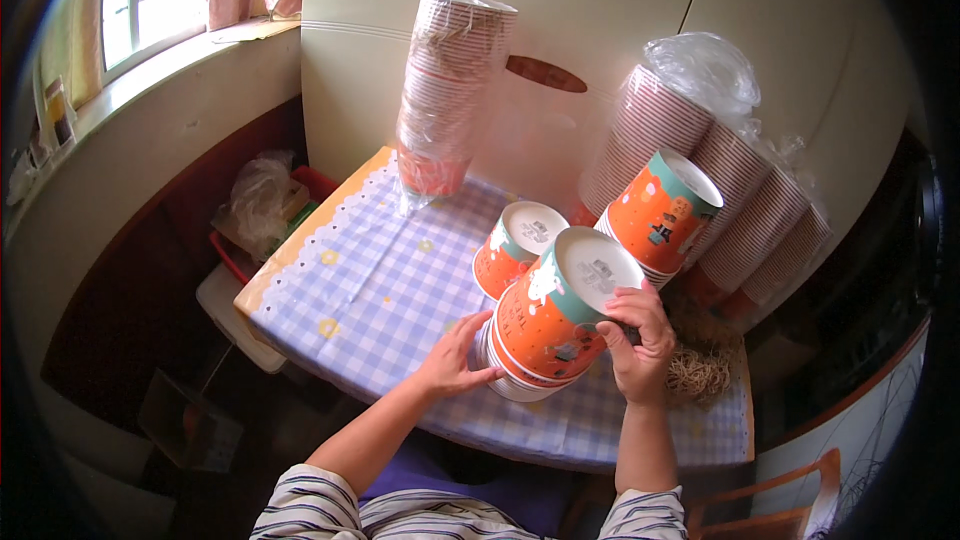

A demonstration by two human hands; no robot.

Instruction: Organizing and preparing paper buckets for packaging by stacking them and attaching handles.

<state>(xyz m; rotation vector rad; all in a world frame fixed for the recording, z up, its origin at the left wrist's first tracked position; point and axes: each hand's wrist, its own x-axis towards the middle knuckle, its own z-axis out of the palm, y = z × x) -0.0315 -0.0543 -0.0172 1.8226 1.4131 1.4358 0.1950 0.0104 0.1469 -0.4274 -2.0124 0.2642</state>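
Note:
A short stack of upside-down orange paper cups (543, 325) with green bands and white bases stands on the checked tablecloth right in front of me. Low on its left side, my left hand (455, 360) rests against the rims, thumb across the front and fingers curving behind. My right hand (640, 335) grips the top cup near its base, thumb on the near side. Just behind is a shorter inverted orange cup stack (505, 255). Another orange stack (660, 215) rises to the right of that one.
A tall plastic-wrapped cup stack (450, 90) stands at the back left. Several more wrapped stacks (735, 180) lean at the back right. Pale shredded filler (700, 372) lies at the table's right end. A wooden chair (790, 500) is at lower right, a red bin (315, 183) beyond the left edge.

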